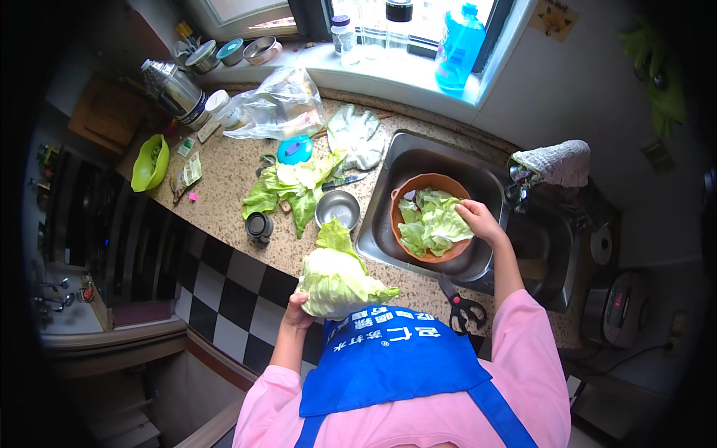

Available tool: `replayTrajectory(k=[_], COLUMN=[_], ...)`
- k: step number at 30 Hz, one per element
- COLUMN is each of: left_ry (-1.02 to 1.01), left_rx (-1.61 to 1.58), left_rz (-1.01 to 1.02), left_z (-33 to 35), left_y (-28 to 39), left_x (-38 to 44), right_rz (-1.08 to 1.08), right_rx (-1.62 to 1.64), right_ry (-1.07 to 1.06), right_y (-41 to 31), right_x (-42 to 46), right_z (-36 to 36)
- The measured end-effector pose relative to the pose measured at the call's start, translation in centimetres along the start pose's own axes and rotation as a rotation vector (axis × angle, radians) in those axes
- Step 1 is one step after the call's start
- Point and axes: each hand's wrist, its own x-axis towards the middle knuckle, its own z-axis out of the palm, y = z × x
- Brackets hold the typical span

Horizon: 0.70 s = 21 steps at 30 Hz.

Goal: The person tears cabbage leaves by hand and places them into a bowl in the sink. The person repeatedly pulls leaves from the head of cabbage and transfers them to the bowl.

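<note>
My left hand [298, 313] holds a head of lettuce [339, 280] in front of the counter edge, close to the blue apron. With its fingers closed on a lettuce leaf [456, 223], my right hand [479, 221] is at the right rim of an orange-brown plastic basin [396, 232]. Torn lettuce leaves [424, 232] lie inside that basin, which stands in the left bowl of a steel sink [378, 224]. Loose outer lettuce leaves [297, 182] are spread on the speckled counter, beside a small metal bowl [338, 209] and a knife [345, 181].
Scissors [464, 308] lie on the counter's front edge, right of the basin. A dark jar [259, 227] stands near the edge at left. Farther back are a blue lid [295, 150], a plastic bag [280, 106] and a green bowl [150, 162]. The faucet [518, 187] is cloth-covered above.
</note>
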Motion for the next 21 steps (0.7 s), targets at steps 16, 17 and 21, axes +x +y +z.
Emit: replayTrajectory(k=[16, 17, 21], left_ry=[-0.079, -0.071, -0.05], left_rx=[0.175, 0.194, 0.285], left_rz=[-0.003, -0.001, -0.009], left_z=[4.5, 4.4, 4.7], left_y=[0.7, 0.7, 0.8], left_x=[0.9, 0.9, 1.2], right_rz=[-0.174, -0.159, -0.021], right_rx=[0.023, 0.036, 0.026], right_ry=[-0.179, -0.389, -0.36], right_y=[-5.3, -8.5, -10.0], right_x=[-2.0, -3.8, -5.0], right_z=[9.1, 10.6, 14.2])
